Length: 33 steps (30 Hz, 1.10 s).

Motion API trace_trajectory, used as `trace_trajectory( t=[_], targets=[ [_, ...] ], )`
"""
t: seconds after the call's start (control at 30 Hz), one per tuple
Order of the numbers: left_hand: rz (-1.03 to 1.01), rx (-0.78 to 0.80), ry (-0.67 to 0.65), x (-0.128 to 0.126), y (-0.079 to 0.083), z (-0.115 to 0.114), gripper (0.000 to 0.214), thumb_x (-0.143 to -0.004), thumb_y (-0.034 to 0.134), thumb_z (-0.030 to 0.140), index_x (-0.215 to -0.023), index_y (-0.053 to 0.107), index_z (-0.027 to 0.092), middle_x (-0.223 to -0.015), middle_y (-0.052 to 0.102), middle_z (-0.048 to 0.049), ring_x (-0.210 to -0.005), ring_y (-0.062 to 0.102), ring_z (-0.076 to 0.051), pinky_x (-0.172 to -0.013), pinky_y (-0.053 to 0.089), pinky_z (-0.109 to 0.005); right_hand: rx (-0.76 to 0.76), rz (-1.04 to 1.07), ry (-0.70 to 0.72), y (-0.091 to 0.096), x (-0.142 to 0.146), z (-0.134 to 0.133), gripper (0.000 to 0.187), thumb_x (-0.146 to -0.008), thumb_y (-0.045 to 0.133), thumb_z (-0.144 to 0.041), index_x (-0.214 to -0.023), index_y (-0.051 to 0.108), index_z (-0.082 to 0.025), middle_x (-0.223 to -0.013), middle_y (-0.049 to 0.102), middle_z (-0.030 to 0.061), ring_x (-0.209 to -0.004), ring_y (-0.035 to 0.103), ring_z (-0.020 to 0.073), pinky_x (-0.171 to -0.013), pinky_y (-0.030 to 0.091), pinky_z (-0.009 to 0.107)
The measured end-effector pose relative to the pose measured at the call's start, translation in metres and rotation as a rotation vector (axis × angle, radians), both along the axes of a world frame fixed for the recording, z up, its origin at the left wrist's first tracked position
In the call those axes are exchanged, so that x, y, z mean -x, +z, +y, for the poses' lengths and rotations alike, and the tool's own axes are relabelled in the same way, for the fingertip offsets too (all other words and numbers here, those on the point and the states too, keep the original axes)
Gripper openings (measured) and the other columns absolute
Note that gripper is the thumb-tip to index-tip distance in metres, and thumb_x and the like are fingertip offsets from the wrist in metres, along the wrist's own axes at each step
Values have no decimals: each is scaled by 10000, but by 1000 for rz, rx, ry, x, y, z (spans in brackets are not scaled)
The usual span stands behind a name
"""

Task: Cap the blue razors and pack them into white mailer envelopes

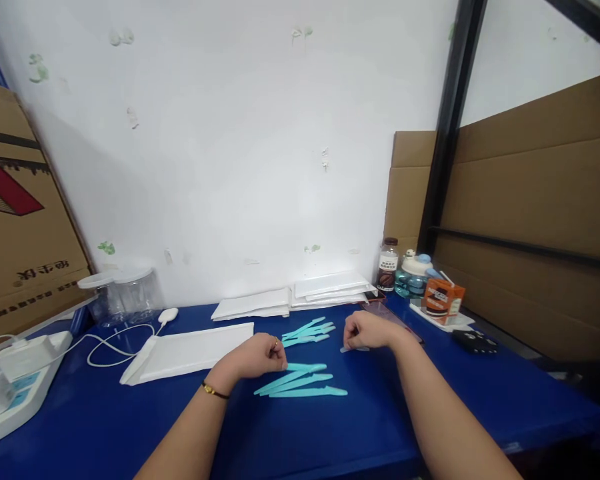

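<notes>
My left hand [258,357] rests on the blue table [370,427] with its fingers curled round the end of a turquoise plastic knife [306,367]. It wears a ring and a thin bracelet. Two or three more turquoise knives [303,386] lie just in front of it. A further bunch of turquoise knives [307,332] lies behind, between both hands. My right hand [367,331] is closed in a pinch on a small clear piece [355,349] that touches the table.
A white tray [190,352] lies to the left. Stacks of white packets [290,298] line the wall. Clear jars [123,293], a white device [15,377] with a cable, a bottle [387,265], a blue-capped jar [413,277], an orange carton [443,299] and cardboard boxes surround.
</notes>
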<state>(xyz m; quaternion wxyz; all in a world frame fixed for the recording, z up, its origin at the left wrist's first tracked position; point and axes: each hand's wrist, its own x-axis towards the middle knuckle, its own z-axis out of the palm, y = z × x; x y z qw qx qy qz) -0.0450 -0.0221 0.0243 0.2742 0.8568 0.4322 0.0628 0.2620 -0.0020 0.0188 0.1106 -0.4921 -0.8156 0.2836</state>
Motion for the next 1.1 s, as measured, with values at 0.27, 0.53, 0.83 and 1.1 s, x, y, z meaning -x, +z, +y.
trace_trajectory(
  t=[0.27,0.53,0.83,1.1],
  targets=[
    [6,-342,209,-8,-11,9,240,-757,518,394,-864,622,206,-779,593,-7,-712,542,-152,-592,367,-236,-459,33,-8,-12,42,3,143,-693,611,-201,-815,680,-171,-804,631,39,-723,557,147,-652,394,223],
    [192,-509,164,-19,-15,13,135,-808,498,278,-842,616,222,-843,623,-16,-798,566,-173,-682,352,-273,-600,-153,96,-25,75,5,128,-786,592,-281,-842,639,-176,-872,585,45,-872,530,181,-763,333,288],
    [166,-641,83,-16,-3,7,231,-859,413,285,-804,627,217,-839,643,-29,-854,550,-189,-751,322,-310,-611,-61,132,-7,59,-1,173,-844,508,-243,-813,656,-159,-837,608,52,-781,542,146,-697,355,239],
    [115,-231,19,3,1,8,230,-778,484,354,-747,653,202,-739,641,0,-657,550,-135,-602,372,-220,-252,-82,-112,-5,-1,8,117,-704,589,-196,-729,698,-163,-695,676,18,-609,567,125,-534,353,194]
  ],
)
